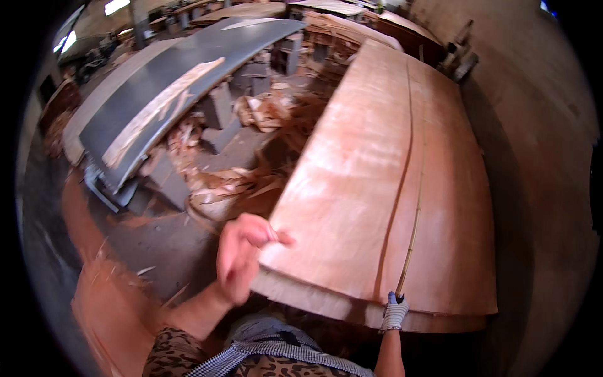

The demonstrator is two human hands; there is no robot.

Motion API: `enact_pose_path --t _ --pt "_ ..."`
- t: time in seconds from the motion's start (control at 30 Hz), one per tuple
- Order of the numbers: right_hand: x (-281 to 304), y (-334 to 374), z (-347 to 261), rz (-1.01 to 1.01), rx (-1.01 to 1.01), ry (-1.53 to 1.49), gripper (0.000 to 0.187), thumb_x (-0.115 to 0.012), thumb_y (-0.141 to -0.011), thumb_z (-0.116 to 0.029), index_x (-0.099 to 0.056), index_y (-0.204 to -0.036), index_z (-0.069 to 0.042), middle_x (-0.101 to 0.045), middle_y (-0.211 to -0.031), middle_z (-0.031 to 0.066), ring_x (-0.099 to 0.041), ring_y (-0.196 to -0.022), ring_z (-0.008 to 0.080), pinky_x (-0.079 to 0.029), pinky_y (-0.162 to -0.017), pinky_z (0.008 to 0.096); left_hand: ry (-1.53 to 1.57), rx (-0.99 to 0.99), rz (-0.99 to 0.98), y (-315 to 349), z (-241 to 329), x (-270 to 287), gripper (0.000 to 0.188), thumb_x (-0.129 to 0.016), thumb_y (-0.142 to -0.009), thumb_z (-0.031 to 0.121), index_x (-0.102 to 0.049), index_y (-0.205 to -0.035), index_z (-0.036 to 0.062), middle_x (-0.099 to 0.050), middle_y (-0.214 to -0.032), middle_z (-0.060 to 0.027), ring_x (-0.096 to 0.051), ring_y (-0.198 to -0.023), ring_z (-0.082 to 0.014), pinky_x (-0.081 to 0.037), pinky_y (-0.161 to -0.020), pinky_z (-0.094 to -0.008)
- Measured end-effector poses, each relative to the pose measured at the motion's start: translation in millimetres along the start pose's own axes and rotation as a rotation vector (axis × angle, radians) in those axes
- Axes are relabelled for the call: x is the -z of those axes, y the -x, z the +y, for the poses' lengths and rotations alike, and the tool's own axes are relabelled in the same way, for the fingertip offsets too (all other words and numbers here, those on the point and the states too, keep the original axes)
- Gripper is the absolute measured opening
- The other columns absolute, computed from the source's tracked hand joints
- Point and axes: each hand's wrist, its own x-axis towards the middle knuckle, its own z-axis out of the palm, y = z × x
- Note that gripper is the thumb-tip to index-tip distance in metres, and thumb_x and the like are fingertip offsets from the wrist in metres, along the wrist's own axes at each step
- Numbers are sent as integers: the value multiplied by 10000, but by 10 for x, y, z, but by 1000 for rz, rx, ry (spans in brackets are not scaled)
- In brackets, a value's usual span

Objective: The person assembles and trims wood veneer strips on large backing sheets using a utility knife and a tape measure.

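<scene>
A large stack of thin reddish wood veneer sheets lies in front of me, with a lengthwise split or overlap running along the top sheet. My right hand, in a striped white glove with dark fingertips, is closed around the near end of a long thin bamboo stick. The stick stretches away over the right part of the veneer. At the near left corner my bare left hand is raised with bent fingers, blurred by motion. Whether its fingertips touch the veneer edge, I cannot tell.
At left, a dark sheet-topped table carries a strip of pale veneer. Grey blocks and crumpled veneer scraps lie between it and the stack. A wall runs along the right. More veneer lies near left.
</scene>
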Motion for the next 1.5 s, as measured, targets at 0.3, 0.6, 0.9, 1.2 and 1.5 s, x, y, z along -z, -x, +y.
enact_pose_path --t 0.3,0.6,0.9,1.2,1.5 --pt "-912 1024 -858 -419 -211 -216 251 -614 -778 -304 -455 -691 -130 -350 -425 -36 -296 -290 85 -241 -262 249 585 -585 -14 726 1888 -127 64 -473 -836 149 -489 -846 88 -408 -891 -73 -524 -790 -191 -521 -658 -395" --pt "-2381 2733 -1457 -408 -48 -314 231 -627 -765 -231 -448 -659 -129 -375 -435 -28 -335 -303 91 -248 -278 237 453 -540 116 882 2683 1347 196 -474 -861 270 -483 -910 81 -462 -976 -113 -532 -771 -240 -507 -684 -460" --pt "-4351 5325 -1695 -1159 271 -508 173 -581 -826 -218 -531 -842 -53 -508 -667 -10 -428 -554 88 -383 -490 271 -1123 564 152 1551 1379 3539 638 -430 -868 411 -225 -1306 -5 -437 -1198 -254 -507 -1013 -375 -427 -841 -403" --pt "-6085 5686 -2045 -1216 780 -52 250 -461 -811 29 -547 -1020 -77 -509 -664 -1 -453 -554 66 -378 -476 197 -1097 673 601 1718 1955 5702 307 -454 -883 290 -577 -987 28 -584 -646 -142 -568 -568 -294 -423 -522 -361" --pt "-8491 4511 -2946 -913 -413 -500 373 -516 -804 -437 -580 -881 -78 -567 -857 48 -499 -817 228 -403 -784 369 -704 884 838 1644 3110 7442 306 -489 -873 237 -562 -1087 31 -486 -610 -7 -438 -556 -67 -379 -521 -227"
